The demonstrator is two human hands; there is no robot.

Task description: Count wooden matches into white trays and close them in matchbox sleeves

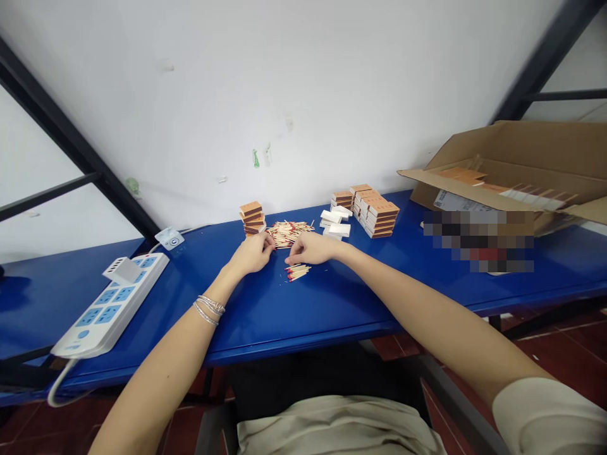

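Note:
A loose heap of red-tipped matches (pixel 288 232) lies on the blue table. My left hand (pixel 256 253) is at the heap's left edge, its fingers drawn together; whether a match is between them is too small to see. At the heap's front right, my right hand (pixel 313 248) has its thumb and fingertips closed, and what they hold cannot be made out. Just below its fingertips rests a small bunch of matches (pixel 298 272), lying roughly side by side. Behind my left hand stands a short stack of matchboxes (pixel 252 218).
White matchbox trays (pixel 336 224) are piled right of the heap, beside stacked matchboxes (pixel 374 210). An open cardboard box (pixel 512 151) stands far right, with a blurred patch before it. A power strip (pixel 111 306) lies left on the blue table (pixel 341 297), against the wall.

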